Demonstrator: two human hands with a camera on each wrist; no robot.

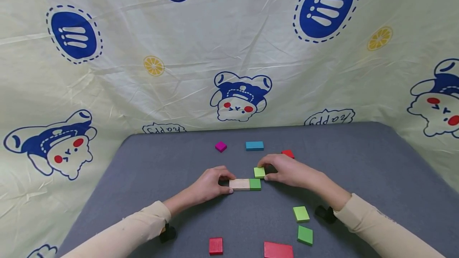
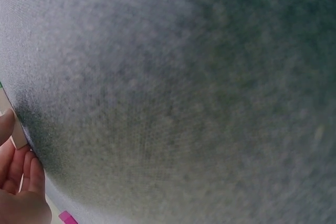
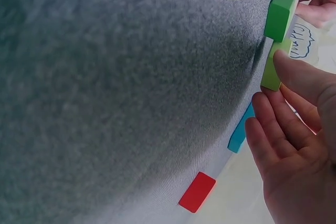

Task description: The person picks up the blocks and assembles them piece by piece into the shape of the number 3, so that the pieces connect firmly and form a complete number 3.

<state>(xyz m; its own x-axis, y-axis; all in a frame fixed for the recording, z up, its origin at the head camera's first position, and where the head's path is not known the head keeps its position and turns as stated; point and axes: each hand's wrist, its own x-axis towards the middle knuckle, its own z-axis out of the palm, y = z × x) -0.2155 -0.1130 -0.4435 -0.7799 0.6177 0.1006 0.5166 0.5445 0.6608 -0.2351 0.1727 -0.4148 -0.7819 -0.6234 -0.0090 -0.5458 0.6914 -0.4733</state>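
Observation:
My left hand (image 1: 211, 184) pinches the left end of a pale wooden block (image 1: 239, 184) between thumb and fingers. Against that block's right end sits a green block (image 1: 255, 184), making a short row. Just behind the green block, a light green block (image 1: 259, 172) is pinched by the thumb and fingers of my right hand (image 1: 285, 170). In the right wrist view this light green block (image 3: 271, 69) lies beside the green block (image 3: 281, 17), close to the fingertips. The left wrist view catches only part of my left hand (image 2: 23, 182) on the pale block (image 2: 16, 127).
Farther back lie a magenta block (image 1: 221, 147), a blue block (image 1: 254, 146) and a red block (image 1: 288, 153), partly hidden by my right hand. Nearer are a light green block (image 1: 301, 214), a green block (image 1: 305, 235) and two red blocks. A printed cloth hangs behind the grey table (image 1: 150, 158).

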